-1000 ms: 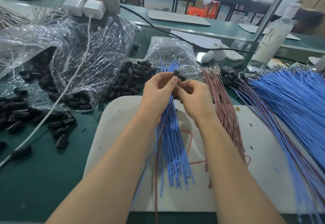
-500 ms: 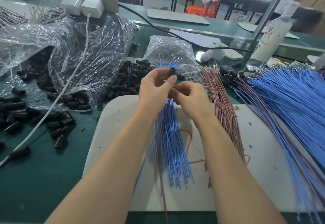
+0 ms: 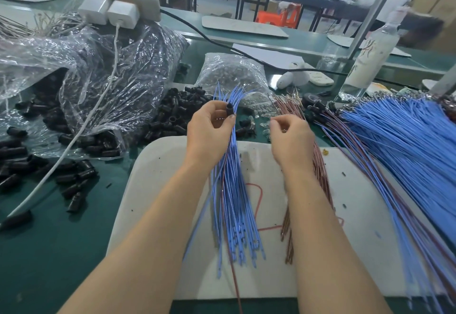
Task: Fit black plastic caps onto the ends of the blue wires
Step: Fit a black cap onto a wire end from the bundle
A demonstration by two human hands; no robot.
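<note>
Bench, green, carries mat; blue wires lie across mat, caps heaped beyond mat, further benches behind. Left hand pinches cap; right hand curled, contents unclear.

Mat lies on the table, lower centre. On the mat, a wire bundle runs top to bottom, with a second bundle just to its right. Large wire spread at right edge. Loose caps sit beyond the mat's upper-left corner, with the big bag to their left. Small bag behind centre bundle. Your left hand holds a cap over that bundle's far end, and your right hand is over the second bundle.
</note>
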